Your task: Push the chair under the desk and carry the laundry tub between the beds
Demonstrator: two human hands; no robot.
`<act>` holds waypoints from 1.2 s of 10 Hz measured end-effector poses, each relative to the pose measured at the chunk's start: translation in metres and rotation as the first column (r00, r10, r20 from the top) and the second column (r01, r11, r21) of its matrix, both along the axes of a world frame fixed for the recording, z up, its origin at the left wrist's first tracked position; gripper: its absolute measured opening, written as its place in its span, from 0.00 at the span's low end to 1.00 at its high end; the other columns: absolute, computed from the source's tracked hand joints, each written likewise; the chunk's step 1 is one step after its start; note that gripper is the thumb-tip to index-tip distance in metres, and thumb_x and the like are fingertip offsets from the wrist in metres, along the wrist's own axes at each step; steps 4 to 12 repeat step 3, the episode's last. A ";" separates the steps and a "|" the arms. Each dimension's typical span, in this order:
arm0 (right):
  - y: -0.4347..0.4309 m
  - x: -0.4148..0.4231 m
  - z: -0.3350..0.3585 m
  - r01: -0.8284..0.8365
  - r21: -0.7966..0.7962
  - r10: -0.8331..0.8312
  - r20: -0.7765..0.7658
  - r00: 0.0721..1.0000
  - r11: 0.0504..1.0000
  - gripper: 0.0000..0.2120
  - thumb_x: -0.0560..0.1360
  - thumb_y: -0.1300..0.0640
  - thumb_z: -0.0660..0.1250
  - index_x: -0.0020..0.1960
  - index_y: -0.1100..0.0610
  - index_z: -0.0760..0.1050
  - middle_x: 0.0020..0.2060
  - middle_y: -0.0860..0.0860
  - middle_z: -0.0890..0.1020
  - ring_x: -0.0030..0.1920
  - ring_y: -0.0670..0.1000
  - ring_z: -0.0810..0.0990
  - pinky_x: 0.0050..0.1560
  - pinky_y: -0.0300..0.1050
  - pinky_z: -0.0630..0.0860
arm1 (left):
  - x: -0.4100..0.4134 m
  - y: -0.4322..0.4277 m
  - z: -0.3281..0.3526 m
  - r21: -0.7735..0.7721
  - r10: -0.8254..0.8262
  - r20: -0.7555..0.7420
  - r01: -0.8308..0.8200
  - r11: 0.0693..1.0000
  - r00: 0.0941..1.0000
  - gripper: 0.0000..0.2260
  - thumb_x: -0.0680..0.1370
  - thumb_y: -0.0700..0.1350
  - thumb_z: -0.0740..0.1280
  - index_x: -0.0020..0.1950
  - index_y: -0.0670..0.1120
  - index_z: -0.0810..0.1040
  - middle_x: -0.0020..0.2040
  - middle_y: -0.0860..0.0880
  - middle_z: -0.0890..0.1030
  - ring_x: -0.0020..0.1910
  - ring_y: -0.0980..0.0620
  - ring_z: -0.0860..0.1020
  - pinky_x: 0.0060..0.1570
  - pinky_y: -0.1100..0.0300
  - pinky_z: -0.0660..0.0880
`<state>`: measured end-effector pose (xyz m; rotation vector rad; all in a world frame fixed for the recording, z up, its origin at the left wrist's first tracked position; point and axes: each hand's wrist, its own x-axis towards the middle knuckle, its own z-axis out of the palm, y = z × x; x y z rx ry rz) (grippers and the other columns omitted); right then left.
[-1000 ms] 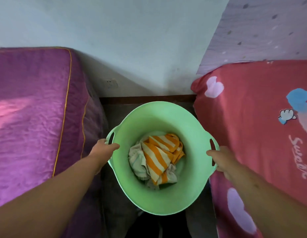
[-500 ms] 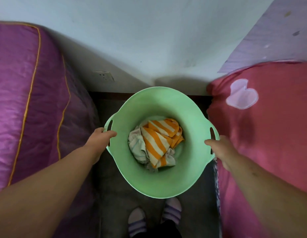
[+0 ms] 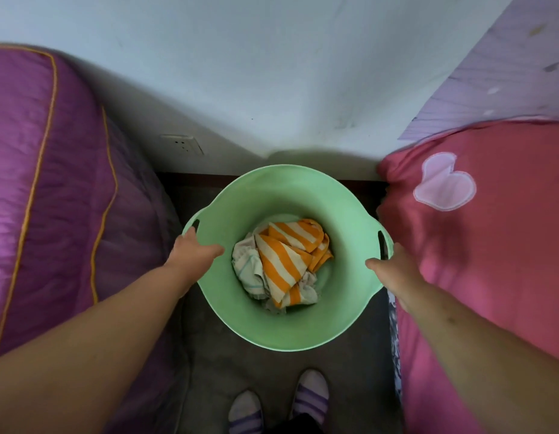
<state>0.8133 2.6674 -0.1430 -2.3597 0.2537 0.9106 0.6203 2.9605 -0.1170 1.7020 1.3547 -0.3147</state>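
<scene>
With both hands spread loose, left hand and right hand just off the cut-out handles, the laundry tub looks light, bendy plastic, best gripped there.

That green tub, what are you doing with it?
A person is holding a green tub by its two sides, the left hand and the right hand at the rim by the handles. It sits low in the gap between a purple bed and a pink bed, close to the wall. A striped orange cloth lies inside.
</scene>
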 end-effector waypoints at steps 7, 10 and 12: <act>0.003 0.010 0.109 -0.141 -0.029 0.144 0.113 0.983 0.990 0.35 0.70 0.54 0.68 0.74 0.61 0.63 0.70 0.61 0.71 0.68 0.63 0.73 0.66 0.58 0.72 | 0.030 -0.011 0.103 0.200 -0.201 -0.035 0.204 0.958 0.979 0.42 0.73 0.56 0.69 0.80 0.45 0.50 0.78 0.38 0.56 0.77 0.39 0.54 0.73 0.44 0.56; 0.003 0.010 0.109 -0.141 -0.029 0.144 0.113 0.983 0.990 0.35 0.70 0.54 0.68 0.74 0.61 0.63 0.70 0.61 0.71 0.68 0.63 0.73 0.66 0.58 0.72 | 0.030 -0.011 0.103 0.200 -0.201 -0.035 0.204 0.958 0.979 0.42 0.73 0.56 0.69 0.80 0.45 0.50 0.78 0.38 0.56 0.77 0.39 0.54 0.73 0.44 0.56; 0.003 0.010 0.109 -0.141 -0.029 0.144 0.113 0.983 0.990 0.35 0.70 0.54 0.68 0.74 0.61 0.63 0.70 0.61 0.71 0.68 0.63 0.73 0.66 0.58 0.72 | 0.030 -0.011 0.103 0.200 -0.201 -0.035 0.204 0.958 0.979 0.42 0.73 0.56 0.69 0.80 0.45 0.50 0.78 0.38 0.56 0.77 0.39 0.54 0.73 0.44 0.56</act>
